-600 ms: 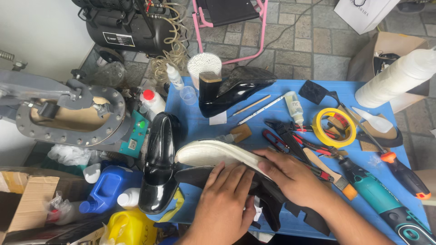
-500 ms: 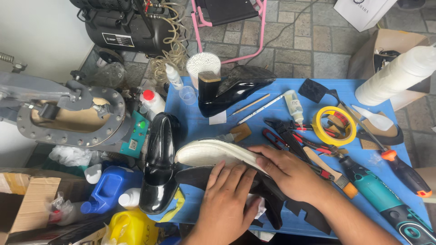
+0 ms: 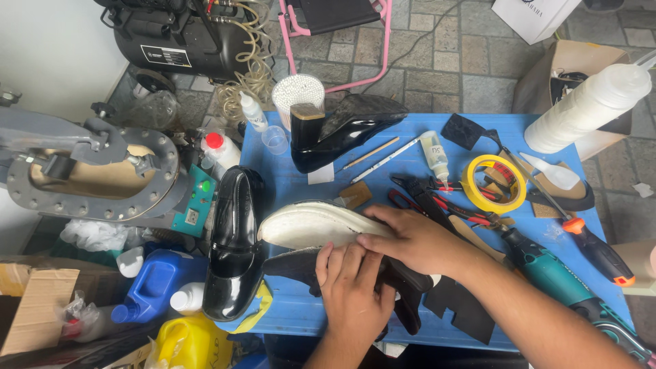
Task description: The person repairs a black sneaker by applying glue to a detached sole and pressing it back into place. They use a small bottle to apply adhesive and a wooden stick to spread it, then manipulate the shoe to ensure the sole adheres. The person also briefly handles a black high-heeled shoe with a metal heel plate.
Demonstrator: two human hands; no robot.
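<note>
A shoe lies sole-up on the blue table (image 3: 410, 143), its whitish sole (image 3: 307, 224) toward me and its dark upper (image 3: 290, 263) beneath. My right hand (image 3: 417, 239) lies across the heel half of the sole and presses on it. My left hand (image 3: 352, 280) rests flat on the dark upper just under the sole, fingers pointing away from me. A glossy black shoe (image 3: 234, 246) lies at the table's left edge, beside the toe of the worked shoe.
A black heeled shoe (image 3: 342, 130) stands at the table's far side. Pliers (image 3: 437, 198), a yellow tape roll (image 3: 493, 183), a glue tube (image 3: 434, 154), a screwdriver (image 3: 594, 249) and a teal power tool (image 3: 553, 273) crowd the right. A grey press (image 3: 89, 171) and jugs sit left.
Both hands stay on the sole-up shoe; my right hand's fingers have crept slightly along the sole. Nothing else has moved.
</note>
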